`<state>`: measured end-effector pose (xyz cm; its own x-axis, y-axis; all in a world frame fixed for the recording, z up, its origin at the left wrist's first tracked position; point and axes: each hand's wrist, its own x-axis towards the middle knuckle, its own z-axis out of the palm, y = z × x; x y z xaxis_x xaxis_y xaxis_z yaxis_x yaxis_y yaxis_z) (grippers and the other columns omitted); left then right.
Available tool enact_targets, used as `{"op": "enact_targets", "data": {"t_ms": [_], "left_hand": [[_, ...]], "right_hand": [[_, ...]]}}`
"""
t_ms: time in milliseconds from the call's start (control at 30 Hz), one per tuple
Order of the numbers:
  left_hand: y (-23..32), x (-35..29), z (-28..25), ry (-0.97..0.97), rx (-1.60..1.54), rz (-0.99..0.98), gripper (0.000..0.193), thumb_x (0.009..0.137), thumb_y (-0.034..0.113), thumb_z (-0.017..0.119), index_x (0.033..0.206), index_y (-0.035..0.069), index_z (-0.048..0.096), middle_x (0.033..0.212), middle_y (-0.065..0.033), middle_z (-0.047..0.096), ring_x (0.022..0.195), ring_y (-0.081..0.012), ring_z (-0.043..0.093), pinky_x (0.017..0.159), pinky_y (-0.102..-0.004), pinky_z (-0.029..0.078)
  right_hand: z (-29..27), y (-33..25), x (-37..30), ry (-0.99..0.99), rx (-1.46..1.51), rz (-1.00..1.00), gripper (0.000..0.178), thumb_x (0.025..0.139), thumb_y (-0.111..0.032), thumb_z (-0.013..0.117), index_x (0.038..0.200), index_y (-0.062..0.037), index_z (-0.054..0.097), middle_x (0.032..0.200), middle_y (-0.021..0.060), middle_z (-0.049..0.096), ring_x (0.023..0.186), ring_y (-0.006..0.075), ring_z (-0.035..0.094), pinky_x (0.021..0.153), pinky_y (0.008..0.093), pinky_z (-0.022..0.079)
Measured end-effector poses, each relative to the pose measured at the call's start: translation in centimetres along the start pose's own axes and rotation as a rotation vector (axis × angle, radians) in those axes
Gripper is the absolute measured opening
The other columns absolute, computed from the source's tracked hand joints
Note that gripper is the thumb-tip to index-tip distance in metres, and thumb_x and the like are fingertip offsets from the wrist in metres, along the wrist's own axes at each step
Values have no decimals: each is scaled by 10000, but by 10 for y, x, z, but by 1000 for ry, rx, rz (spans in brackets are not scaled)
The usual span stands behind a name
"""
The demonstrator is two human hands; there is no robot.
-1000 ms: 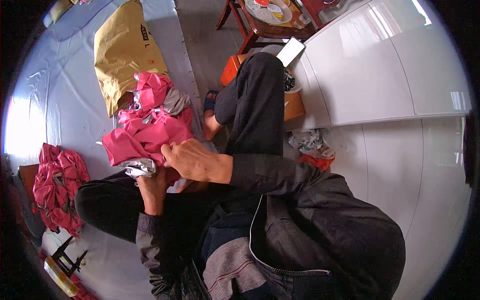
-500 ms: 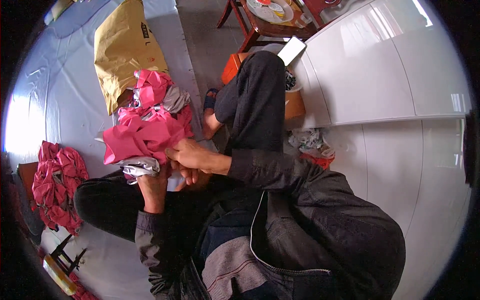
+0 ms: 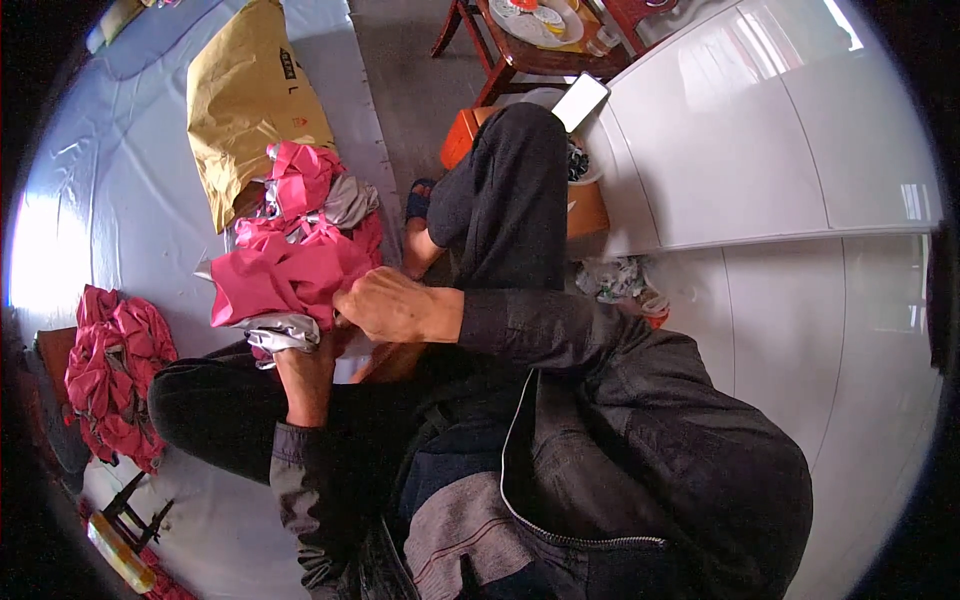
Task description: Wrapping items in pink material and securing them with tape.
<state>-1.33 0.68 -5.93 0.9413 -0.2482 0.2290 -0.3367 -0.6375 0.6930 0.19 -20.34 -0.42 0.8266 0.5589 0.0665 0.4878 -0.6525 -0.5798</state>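
A bundle of bright pink fabric with a silver underside (image 3: pixel 290 275) lies bunched in front of me. My left hand (image 3: pixel 308 375) reaches beneath its near edge, where silver folds cover the fingers. From the right, my right hand (image 3: pixel 395 308) comes across with fingers curled and pinches the fabric's near right edge. Its fingertips are partly hidden behind the knuckles. More pink and silver folds (image 3: pixel 308 180) pile up beyond, against a large brown paper bag (image 3: pixel 250 100).
A second crumpled pink bundle (image 3: pixel 120 370) lies at the left, above a dark stand (image 3: pixel 135 515) and a roll of clear-yellow tape (image 3: pixel 120 555). At the right are an orange-brown bin (image 3: pixel 588 210), a white phone-like slab (image 3: pixel 580 102) and a wooden chair (image 3: pixel 530 62).
My right hand has turned over, its lower fingers curling in so its back and knuckles show. My left hand and the pink fabric stay nearly in place.
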Motion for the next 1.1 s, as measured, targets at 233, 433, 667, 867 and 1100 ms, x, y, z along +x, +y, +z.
{"op": "enact_targets", "data": {"t_ms": [233, 433, 667, 867, 1100], "left_hand": [[-13, -8, 3, -123, -86, -230, 237, 777, 157, 751, 861, -9, 605, 832, -173, 628, 769, -366, 601, 712, -476, 467], [2, 3, -2, -41, 140, 54, 251, 768, 170, 766, 860, -5, 612, 833, -181, 631, 768, -378, 606, 699, -485, 468], [-4, 0, -2, -42, 171, 87, 237, 778, 172, 756, 839, 1, 604, 799, -171, 615, 752, -382, 595, 701, -484, 461], [6, 3, -6, -127, 73, 10, 186, 852, 111, 708, 898, 17, 555, 816, -83, 569, 755, -264, 534, 725, -395, 456], [1, 1, -1, -119, 40, -8, 183, 813, 82, 726, 868, 33, 558, 794, -54, 570, 731, -207, 533, 660, -371, 463]], "right_hand": [[-1, -13, -2, -224, 1285, 849, 356, 893, -260, 608, 834, 92, 609, 658, 285, 610, 711, 452, 650, 642, 511, 510], [8, -2, -3, 79, 320, 254, 356, 913, -279, 584, 794, 55, 604, 652, 264, 602, 704, 452, 639, 632, 500, 500], [-4, 5, 2, -114, 31, 35, 349, 894, -261, 621, 771, 66, 625, 687, 276, 625, 741, 445, 656, 674, 503, 518], [1, 3, 3, -285, 995, 596, 279, 858, -227, 628, 760, 33, 604, 661, 274, 605, 708, 439, 653, 618, 499, 513], [-6, 3, 0, 0, 94, 106, 283, 884, -220, 610, 779, 40, 650, 710, 249, 648, 715, 411, 675, 649, 497, 543]]}}
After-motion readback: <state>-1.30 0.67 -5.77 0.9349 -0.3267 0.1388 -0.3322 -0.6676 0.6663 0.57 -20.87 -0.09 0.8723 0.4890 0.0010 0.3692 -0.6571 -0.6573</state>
